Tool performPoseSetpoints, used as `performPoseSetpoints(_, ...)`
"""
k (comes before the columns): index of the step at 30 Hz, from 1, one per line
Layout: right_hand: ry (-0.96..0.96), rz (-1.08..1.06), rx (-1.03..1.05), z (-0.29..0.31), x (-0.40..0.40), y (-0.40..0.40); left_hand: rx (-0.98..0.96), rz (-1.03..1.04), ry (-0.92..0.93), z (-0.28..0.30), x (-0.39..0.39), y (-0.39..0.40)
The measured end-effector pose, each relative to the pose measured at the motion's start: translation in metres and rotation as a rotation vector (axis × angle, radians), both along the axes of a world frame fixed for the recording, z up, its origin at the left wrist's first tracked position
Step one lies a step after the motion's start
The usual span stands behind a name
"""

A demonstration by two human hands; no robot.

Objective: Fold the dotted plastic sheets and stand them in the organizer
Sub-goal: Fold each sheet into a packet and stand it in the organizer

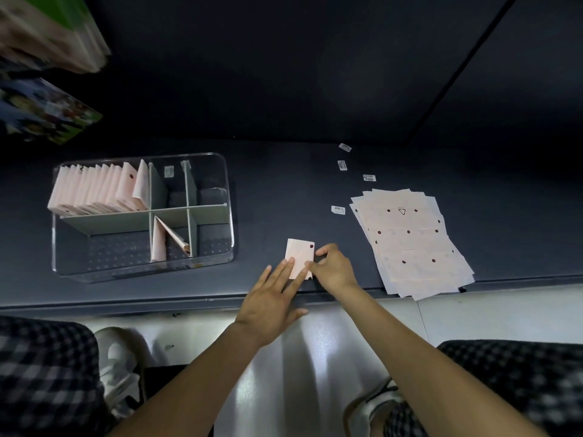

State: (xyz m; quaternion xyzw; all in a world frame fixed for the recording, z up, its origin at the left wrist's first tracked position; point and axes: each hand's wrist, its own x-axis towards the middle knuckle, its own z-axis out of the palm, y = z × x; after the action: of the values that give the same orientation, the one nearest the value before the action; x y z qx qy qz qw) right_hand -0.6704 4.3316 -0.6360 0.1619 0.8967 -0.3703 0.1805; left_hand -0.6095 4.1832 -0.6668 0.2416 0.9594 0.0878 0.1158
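A small folded pale pink sheet [298, 255] with a dark dot lies on the dark table near its front edge. My left hand [273, 299] rests flat with its fingertips on the sheet's lower part. My right hand [331, 267] pinches the sheet's right edge. A stack of unfolded dotted sheets [410, 241] lies to the right. The clear organizer [227, 197] stands at the left; its back left compartment holds a row of several folded sheets [94, 190] standing upright, and one front compartment holds two leaning folded sheets [165, 241].
Small white barcode labels [338, 210] lie scattered between the organizer and the stack. Colourful packages [47, 111] hang at the upper left. The table's front edge [189, 302] runs just below my hands, with a pale floor, shoes and checked trousers beneath.
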Motion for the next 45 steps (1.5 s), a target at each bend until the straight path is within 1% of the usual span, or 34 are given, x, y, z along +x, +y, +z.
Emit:
performPoseSetpoints(1, 0.056, 0.005, 0.069, 0.0, 0.002, -0.002, -0.021, -0.018, -0.013, 0.001, 0.0, -0.001)
performPoseSetpoints(3, 0.235, 0.037, 0.167, 0.001, 0.004, -0.006, -0.044, -0.041, -0.046, 0.003, -0.002, -0.002)
performPoseSetpoints(4, 0.316, 0.083, 0.16, 0.002, 0.004, -0.008, -0.046, -0.047, -0.059, 0.004, -0.003, -0.002)
performPoseSetpoints(5, 0.355, 0.167, 0.134, 0.003, 0.003, -0.01, -0.043, -0.053, -0.071, 0.005, -0.004, -0.003)
performPoseSetpoints(6, 0.357, 0.277, 0.109, 0.004, 0.001, -0.012, -0.039, -0.062, -0.084, 0.005, -0.005, -0.004)
performPoseSetpoints(8, 0.293, 0.469, 0.123, 0.002, -0.001, -0.012, -0.039, -0.082, -0.104, 0.005, -0.007, -0.006)
performPoseSetpoints(10, 0.233, 0.546, 0.208, -0.001, -0.005, -0.009, -0.045, -0.093, -0.114, 0.004, -0.008, -0.007)
performPoseSetpoints(13, 0.177, 0.504, 0.271, -0.001, -0.018, -0.008, -0.046, -0.108, -0.119, 0.003, -0.011, -0.009)
performPoseSetpoints(17, 0.047, 0.353, 0.213, 0.003, -0.035, -0.011, -0.054, -0.148, -0.158, 0.008, -0.013, -0.018)
performPoseSetpoints(19, -0.006, 0.373, 0.264, 0.006, -0.037, -0.011, -0.052, -0.158, -0.179, 0.012, -0.012, -0.024)
performPoseSetpoints(22, -0.061, 0.448, 0.399, 0.01, -0.031, -0.01, -0.055, -0.152, -0.209, 0.016, -0.007, -0.036)
performPoseSetpoints(23, -0.063, 0.43, 0.382, 0.009, -0.027, -0.008, -0.052, -0.143, -0.217, 0.016, -0.004, -0.041)
performPoseSetpoints(25, -0.053, 0.32, 0.228, 0.012, -0.019, -0.007, -0.007, -0.095, -0.251, 0.016, 0.003, -0.055)
performPoseSetpoints(26, -0.054, 0.236, 0.114, 0.014, -0.015, -0.007, 0.054, -0.055, -0.28, 0.018, 0.006, -0.061)
performPoseSetpoints(27, -0.06, 0.148, -0.017, 0.018, -0.012, -0.008, 0.154, 0.011, -0.313, 0.022, 0.007, -0.065)
performPoseSetpoints(28, -0.07, 0.072, -0.145, 0.023, -0.008, -0.011, 0.304, 0.113, -0.353, 0.028, 0.006, -0.067)
performPoseSetpoints(31, -0.023, -0.097, -0.426, 0.038, 0.003, -0.027, 0.906, 0.602, -0.531, 0.056, -0.006, -0.059)
performPoseSetpoints(32, 0.002, -0.157, -0.517, 0.043, 0.008, -0.035, 1.061, 0.738, -0.593, 0.065, -0.011, -0.056)
performPoseSetpoints(34, 0.046, -0.255, -0.692, 0.051, 0.016, -0.051, 1.227, 0.876, -0.701, 0.076, -0.018, -0.055)
performPoseSetpoints(36, 0.078, -0.28, -0.78, 0.058, 0.026, -0.063, 1.312, 0.921, -0.767, 0.085, -0.019, -0.06)
performPoseSetpoints(39, 0.105, -0.181, -0.696, 0.069, 0.037, -0.07, 1.261, 0.952, -0.692, 0.092, -0.019, -0.072)
performPoseSetpoints(41, 0.112, -0.08, -0.584, 0.077, 0.038, -0.071, 1.171, 0.88, -0.608, 0.097, -0.019, -0.082)
performPoseSetpoints(42, 0.104, -0.019, -0.515, 0.079, 0.037, -0.071, 1.085, 0.806, -0.54, 0.099, -0.02, -0.087)
performPoseSetpoints(45, 0.063, 0.185, -0.345, 0.086, 0.032, -0.081, 0.723, 0.549, -0.328, 0.102, -0.024, -0.109)
